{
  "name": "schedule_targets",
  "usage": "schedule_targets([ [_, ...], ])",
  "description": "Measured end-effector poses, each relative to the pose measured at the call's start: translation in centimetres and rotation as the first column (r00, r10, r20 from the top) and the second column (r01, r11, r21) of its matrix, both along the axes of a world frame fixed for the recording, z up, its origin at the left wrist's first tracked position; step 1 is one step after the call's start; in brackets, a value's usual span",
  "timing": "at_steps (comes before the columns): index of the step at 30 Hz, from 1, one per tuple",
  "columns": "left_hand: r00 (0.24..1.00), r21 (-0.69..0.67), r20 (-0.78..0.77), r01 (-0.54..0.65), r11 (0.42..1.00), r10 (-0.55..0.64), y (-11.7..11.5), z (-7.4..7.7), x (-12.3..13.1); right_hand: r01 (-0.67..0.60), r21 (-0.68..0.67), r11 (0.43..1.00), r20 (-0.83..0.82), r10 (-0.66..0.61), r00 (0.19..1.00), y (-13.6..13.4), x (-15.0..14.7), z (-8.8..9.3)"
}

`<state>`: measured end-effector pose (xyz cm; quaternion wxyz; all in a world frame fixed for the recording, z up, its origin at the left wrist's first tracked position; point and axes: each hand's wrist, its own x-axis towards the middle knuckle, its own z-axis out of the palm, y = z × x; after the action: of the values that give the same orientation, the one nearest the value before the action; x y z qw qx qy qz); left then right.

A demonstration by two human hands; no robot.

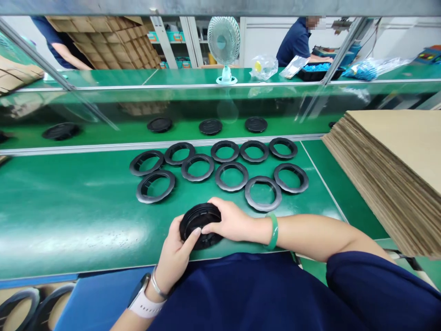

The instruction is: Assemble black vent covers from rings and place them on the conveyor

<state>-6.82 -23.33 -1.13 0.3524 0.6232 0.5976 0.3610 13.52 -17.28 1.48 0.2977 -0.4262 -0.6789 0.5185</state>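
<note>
A round black plastic part sat at the near edge of the green worktable, held between both hands. The left hand cupped it from below and the near side, thumb pressed up against its face, fingers closed around the rim. The right hand lay over its right side, fingers curled down and pressing on the top. Just beyond the hands, 10 black rings lay flat on the same surface in 2 loose rows, some touching. Behind them, past a metal rail, 3 black discs rested on a green conveyor belt. A stack of cardboard sheets stood to the right, well apart from the rings. On the far bench stood a small fan, and another person in a dark blue shirt bent over a tray.
</note>
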Motion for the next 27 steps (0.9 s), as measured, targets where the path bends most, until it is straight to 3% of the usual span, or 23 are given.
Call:
schedule_targets([
  [6,0.998,0.041,0.006,-0.055,0.998,0.055,0.5,-0.6,-0.2,0.009,0.035,0.999,0.068,-0.011,0.998,0.0,-0.5,-0.1],
  [9,0.965,-0.033,0.252,-0.072,0.997,0.078,0.8,-0.7,-0.3,0.026,-0.019,0.999,-0.016,-0.027,1.0,0.7,0.0,0.3],
  [11,0.882,-0.105,0.467,-0.01,0.994,0.059,0.9,-0.5,-0.2,0.064,-0.135,0.989,-0.234,-0.095,0.967,1.9,1.0,1.2],
  [13,0.857,-0.114,0.516,0.09,0.989,-0.019,1.1,0.1,0.4,0.096,-0.241,0.966,-0.51,-0.211,0.834,4.0,2.9,2.6],
  [14,0.889,-0.085,0.449,0.148,0.985,-0.095,1.1,0.5,0.9,0.113,-0.264,0.958,-0.62,-0.258,0.741,5.4,4.2,3.5],
  [16,0.939,0.018,0.156,0.307,0.951,-0.306,1.4,1.5,2.6,0.214,-0.288,0.933,-0.742,-0.359,0.567,8.8,7.6,5.1],
  [17,0.911,0.068,-0.025,0.412,0.909,-0.411,1.6,2.0,3.7,0.296,-0.326,0.898,-0.756,-0.436,0.489,10.6,9.5,5.8],
  [19,0.764,0.116,-0.321,0.619,0.777,-0.56,2.2,2.8,6.3,0.477,-0.451,0.754,-0.721,-0.623,0.303,13.9,13.5,6.6],
  [21,0.627,0.134,-0.49,0.74,0.659,-0.605,3.1,2.9,8.9,0.592,-0.508,0.625,-0.672,-0.718,0.182,16.5,17.3,6.7],
  [24,0.551,0.176,-0.607,0.796,0.58,-0.573,4.8,1.8,11.5,0.723,-0.464,0.511,-0.63,-0.764,0.136,18.6,21.9,5.5],
  [27,0.58,0.268,-0.585,0.798,0.54,-0.567,6.7,-0.5,11.9,0.867,-0.327,0.376,-0.595,-0.794,0.12,19.6,25.2,3.9],
])
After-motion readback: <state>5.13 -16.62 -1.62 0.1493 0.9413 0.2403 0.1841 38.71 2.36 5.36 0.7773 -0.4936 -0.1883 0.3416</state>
